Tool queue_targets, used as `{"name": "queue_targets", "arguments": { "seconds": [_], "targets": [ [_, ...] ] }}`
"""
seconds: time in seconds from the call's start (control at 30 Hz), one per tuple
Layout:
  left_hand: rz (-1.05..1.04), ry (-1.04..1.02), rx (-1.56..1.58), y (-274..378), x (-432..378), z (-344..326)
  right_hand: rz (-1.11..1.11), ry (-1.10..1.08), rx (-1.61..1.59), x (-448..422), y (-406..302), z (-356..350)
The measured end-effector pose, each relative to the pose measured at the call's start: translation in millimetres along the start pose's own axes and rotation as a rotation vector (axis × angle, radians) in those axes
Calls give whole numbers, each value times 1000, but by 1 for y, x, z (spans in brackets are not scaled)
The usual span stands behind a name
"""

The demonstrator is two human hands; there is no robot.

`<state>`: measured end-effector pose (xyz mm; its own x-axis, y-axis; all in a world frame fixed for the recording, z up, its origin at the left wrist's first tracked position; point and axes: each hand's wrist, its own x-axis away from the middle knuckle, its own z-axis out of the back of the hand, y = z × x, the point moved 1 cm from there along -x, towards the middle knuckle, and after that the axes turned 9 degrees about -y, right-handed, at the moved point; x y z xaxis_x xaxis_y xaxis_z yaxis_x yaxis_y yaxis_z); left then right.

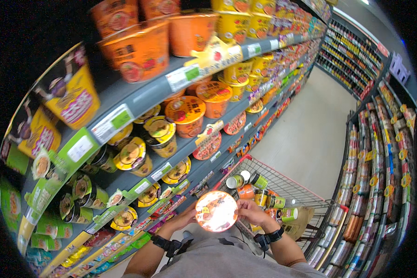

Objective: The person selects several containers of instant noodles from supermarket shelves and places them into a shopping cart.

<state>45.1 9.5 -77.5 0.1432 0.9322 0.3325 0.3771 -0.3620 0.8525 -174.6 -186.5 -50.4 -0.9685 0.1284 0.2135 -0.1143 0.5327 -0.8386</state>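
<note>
A round lidded food tub, likely an instant noodle bowl (pixel 208 215), is held up in front of my chest. Strong glare washes out most of its lid, which faces the camera. My left hand (pixel 183 219) grips the rim on one side, and my right hand (pixel 253 212) pinches the opposite side. Both wrists wear black straps with small devices. Just beyond my right hand stands a wire shopping cart (pixel 288 184) with red edging. Inside it lie several noodle cups, among them a green cup (pixel 259 180) and an orange cup (pixel 246 191), plus a beige bag (pixel 300 220).
Tiered shelving (pixel 139 95) runs along the left, stocked with orange noodle bowls (pixel 135 52), yellow-lidded cups (pixel 131 154) and green-black cups (pixel 83 189). Price tags line its edges. Packed shelves (pixel 358 194) border the right. Pale aisle floor (pixel 299 118) stretches ahead towards bottle shelves (pixel 351 52).
</note>
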Motion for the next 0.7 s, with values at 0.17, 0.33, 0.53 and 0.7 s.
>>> {"name": "queue_targets", "arguments": {
  "seconds": [0.17,0.33,0.53,0.7],
  "targets": [
    [-203,76,273,20,50,10,171,34,442,-21,-38,-83],
    [-316,93,504,35,91,13,359,-156,1023,-57,-48,-135],
    [-354,133,-271,23,148,26,314,-139,472,-94,-32,-167],
    [-460,194,-76,7,167,37,117,-30,433,-115,-9,-184]
  ]
}}
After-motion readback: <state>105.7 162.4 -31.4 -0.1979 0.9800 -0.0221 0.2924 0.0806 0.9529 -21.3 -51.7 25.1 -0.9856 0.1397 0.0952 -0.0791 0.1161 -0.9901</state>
